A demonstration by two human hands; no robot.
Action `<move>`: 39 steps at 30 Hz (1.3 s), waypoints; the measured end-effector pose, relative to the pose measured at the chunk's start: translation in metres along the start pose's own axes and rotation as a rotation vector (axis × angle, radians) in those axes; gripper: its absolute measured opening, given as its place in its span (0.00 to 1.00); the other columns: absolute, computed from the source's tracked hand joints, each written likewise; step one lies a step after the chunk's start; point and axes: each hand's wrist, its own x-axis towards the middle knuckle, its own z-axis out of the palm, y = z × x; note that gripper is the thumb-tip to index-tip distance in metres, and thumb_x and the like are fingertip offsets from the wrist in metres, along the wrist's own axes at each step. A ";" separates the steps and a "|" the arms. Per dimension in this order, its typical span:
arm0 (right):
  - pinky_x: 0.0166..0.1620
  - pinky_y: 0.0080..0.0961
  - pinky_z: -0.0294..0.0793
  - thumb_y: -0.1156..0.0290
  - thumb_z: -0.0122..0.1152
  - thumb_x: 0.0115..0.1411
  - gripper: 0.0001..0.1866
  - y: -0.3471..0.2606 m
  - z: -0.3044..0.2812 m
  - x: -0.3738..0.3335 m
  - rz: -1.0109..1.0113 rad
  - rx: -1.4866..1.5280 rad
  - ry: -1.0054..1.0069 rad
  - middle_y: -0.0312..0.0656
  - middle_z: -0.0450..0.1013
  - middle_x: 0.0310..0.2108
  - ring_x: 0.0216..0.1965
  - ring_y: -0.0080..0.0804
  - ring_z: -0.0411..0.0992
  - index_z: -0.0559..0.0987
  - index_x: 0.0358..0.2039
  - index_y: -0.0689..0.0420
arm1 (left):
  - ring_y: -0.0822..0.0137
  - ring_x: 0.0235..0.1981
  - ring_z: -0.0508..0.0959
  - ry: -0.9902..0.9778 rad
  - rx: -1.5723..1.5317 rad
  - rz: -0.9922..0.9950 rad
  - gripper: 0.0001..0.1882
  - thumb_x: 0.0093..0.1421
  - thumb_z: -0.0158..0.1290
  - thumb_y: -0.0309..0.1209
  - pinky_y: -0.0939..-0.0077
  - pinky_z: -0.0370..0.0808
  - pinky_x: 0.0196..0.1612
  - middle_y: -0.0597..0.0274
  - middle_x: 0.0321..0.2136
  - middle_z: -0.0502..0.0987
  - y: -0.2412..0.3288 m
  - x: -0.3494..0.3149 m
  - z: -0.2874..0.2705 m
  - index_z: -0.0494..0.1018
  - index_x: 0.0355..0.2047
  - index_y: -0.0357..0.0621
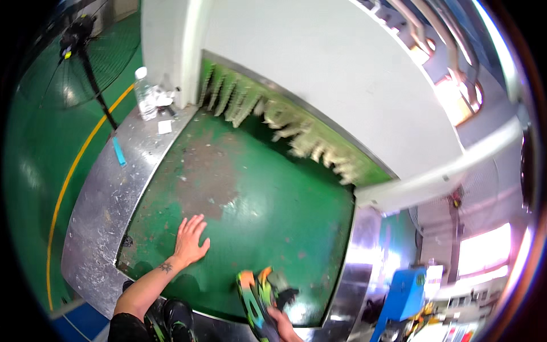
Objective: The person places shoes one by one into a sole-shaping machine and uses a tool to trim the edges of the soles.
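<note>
My left hand (190,239) lies flat, fingers spread, on the worn green conveyor belt (256,199) near its left side. My right hand (283,326) at the lower edge grips a colourful shoe sole (256,299), green, orange and black, held over the belt's near end. A second dark shoe part (282,293) sits just beside the sole. The belt runs away from me into a white machine housing (319,74), whose opening is hung with frayed pale strip curtains (273,117).
A scratched metal frame (108,194) borders the belt. On it stand a clear plastic bottle (145,94), a small white scrap (164,126) and a light blue stick (118,151). A standing fan (80,40) is at the far left on green floor. Blue equipment (404,296) stands lower right.
</note>
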 end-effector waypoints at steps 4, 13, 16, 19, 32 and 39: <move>0.54 0.30 0.69 0.71 0.72 0.49 0.36 0.025 -0.096 -0.144 -0.177 -0.219 -0.074 0.37 0.72 0.49 0.49 0.27 0.70 0.68 0.59 0.60 | 0.58 0.57 0.72 -0.978 -0.875 -0.614 0.34 0.64 0.47 0.55 0.58 0.68 0.60 0.46 0.56 0.71 0.096 0.001 -0.011 0.65 0.57 0.37; 0.69 0.42 0.52 0.70 0.69 0.51 0.38 0.003 -0.139 -0.287 -1.293 -0.574 0.256 0.47 0.62 0.62 0.65 0.43 0.59 0.65 0.63 0.56 | 0.53 0.49 0.77 -1.651 -1.438 -0.477 0.32 0.59 0.51 0.48 0.62 0.76 0.51 0.43 0.52 0.74 0.357 -0.113 -0.124 0.68 0.55 0.35; 0.66 0.34 0.56 0.64 0.66 0.59 0.37 0.124 -0.131 -0.271 -0.993 0.390 0.015 0.46 0.62 0.62 0.63 0.35 0.61 0.60 0.64 0.60 | 0.47 0.55 0.73 -1.689 -1.667 -0.080 0.44 0.56 0.50 0.49 0.54 0.70 0.60 0.37 0.58 0.66 0.371 -0.146 -0.100 0.49 0.65 0.35; 0.61 0.29 0.63 0.65 0.63 0.60 0.39 0.152 -0.129 -0.337 -0.989 0.075 0.146 0.47 0.65 0.58 0.58 0.31 0.64 0.55 0.66 0.61 | 0.49 0.55 0.74 -1.386 -1.602 -0.145 0.46 0.50 0.54 0.44 0.56 0.70 0.60 0.41 0.57 0.68 0.454 -0.227 -0.114 0.51 0.66 0.35; 0.42 0.22 0.74 0.74 0.60 0.57 0.23 0.460 -0.344 -0.559 -1.057 1.184 0.509 0.44 0.75 0.45 0.41 0.29 0.75 0.71 0.53 0.62 | 0.57 0.63 0.64 -1.707 -1.472 -0.048 0.39 0.61 0.50 0.23 0.63 0.63 0.63 0.45 0.64 0.58 0.713 -0.581 -0.058 0.43 0.69 0.34; 0.46 0.39 0.78 0.74 0.59 0.49 0.31 0.567 -0.394 -0.655 -1.217 1.346 1.118 0.48 0.74 0.44 0.44 0.42 0.76 0.66 0.55 0.63 | 0.52 0.66 0.59 -1.699 -0.940 0.365 0.48 0.58 0.58 0.22 0.62 0.60 0.64 0.42 0.65 0.56 0.898 -0.660 0.024 0.37 0.69 0.38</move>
